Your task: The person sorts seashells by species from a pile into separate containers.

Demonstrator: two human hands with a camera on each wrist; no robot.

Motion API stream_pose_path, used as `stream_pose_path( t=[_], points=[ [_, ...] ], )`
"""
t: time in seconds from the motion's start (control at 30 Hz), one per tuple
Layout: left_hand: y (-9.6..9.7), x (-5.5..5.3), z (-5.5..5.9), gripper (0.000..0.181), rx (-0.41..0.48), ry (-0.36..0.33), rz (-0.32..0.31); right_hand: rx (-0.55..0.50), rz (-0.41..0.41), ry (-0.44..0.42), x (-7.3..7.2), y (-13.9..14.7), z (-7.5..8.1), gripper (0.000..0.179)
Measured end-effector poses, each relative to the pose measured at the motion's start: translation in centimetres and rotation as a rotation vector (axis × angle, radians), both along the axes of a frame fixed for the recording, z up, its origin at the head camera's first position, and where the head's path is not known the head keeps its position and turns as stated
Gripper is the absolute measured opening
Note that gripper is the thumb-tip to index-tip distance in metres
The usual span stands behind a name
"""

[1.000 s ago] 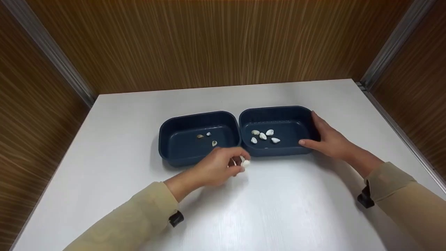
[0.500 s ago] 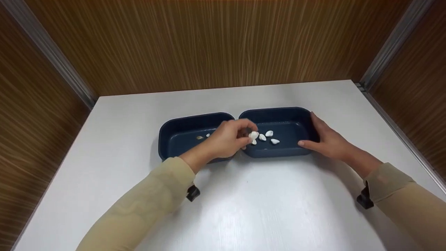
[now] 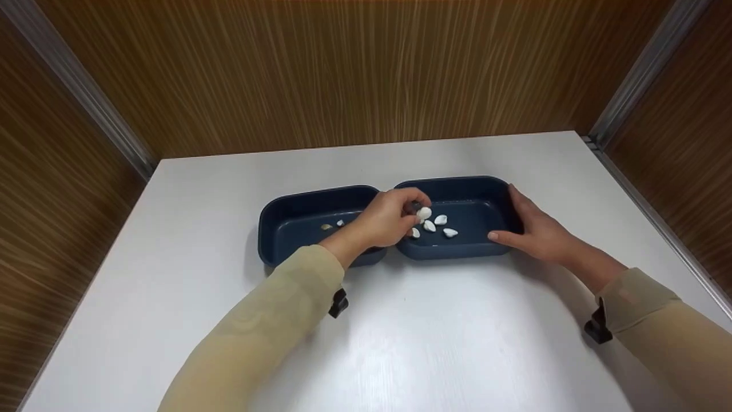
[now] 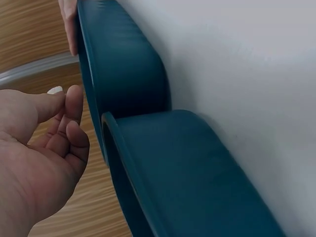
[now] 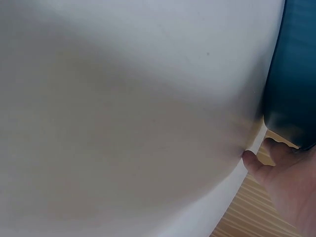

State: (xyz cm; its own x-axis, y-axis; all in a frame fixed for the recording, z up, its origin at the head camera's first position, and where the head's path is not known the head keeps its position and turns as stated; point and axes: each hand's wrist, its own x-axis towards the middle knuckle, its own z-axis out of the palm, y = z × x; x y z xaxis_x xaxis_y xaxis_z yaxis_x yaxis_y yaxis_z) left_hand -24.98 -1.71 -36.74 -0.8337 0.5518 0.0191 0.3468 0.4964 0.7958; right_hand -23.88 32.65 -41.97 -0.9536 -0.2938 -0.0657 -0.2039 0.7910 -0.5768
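Observation:
Over the left part of the right-hand blue bin (image 3: 457,252), my left hand (image 3: 389,218) pinches a small white seashell (image 3: 424,213) between thumb and fingers. The left wrist view shows the edge of that seashell (image 4: 55,90) above the thumb. Several pale seashells (image 3: 440,220) lie on the bin's floor just below and beside my fingertips. My right hand (image 3: 537,229) rests against this bin's right end, thumb at the near rim and fingers extended along the outer wall. In the left-hand blue bin (image 3: 267,232), a brownish seashell (image 3: 326,227) and a small pale one (image 3: 340,223) show; my left forearm hides part of it.
Both bins stand side by side, nearly touching, on a white table (image 3: 434,332). Wood-grain panels (image 3: 366,74) enclose the table at the back and both sides. A black wrist strap piece (image 3: 338,302) hangs under the left sleeve.
My left hand has moved up and right with the seashell, from in front of the bins to above the right-hand bin. My right hand has stayed at the bin's right end.

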Motion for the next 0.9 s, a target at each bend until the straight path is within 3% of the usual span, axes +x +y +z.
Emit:
stream_pose_path(
  t=[0.27, 0.6, 0.77, 0.9],
  points=[
    [0.7, -0.5, -0.9, 0.031, -0.046, 0.018, 0.017, 0.001, 0.001, -0.001, -0.1, 0.0, 0.0, 0.117],
    [1.1, -0.5, -1.3, 0.035, 0.011, -0.01, 0.046, 0.014, -0.009, -0.008, -0.2, 0.0, -0.1, 0.118],
    [0.7, -0.2, -1.0, 0.034, 0.037, -0.01, 0.065, 0.016, -0.001, -0.006, -0.4, -0.1, 0.0, 0.118],
    [0.0, -0.1, -0.1, 0.033, 0.045, 0.018, 0.071, 0.035, -0.002, -0.01, -0.6, -0.1, 0.1, 0.118]
  ],
)
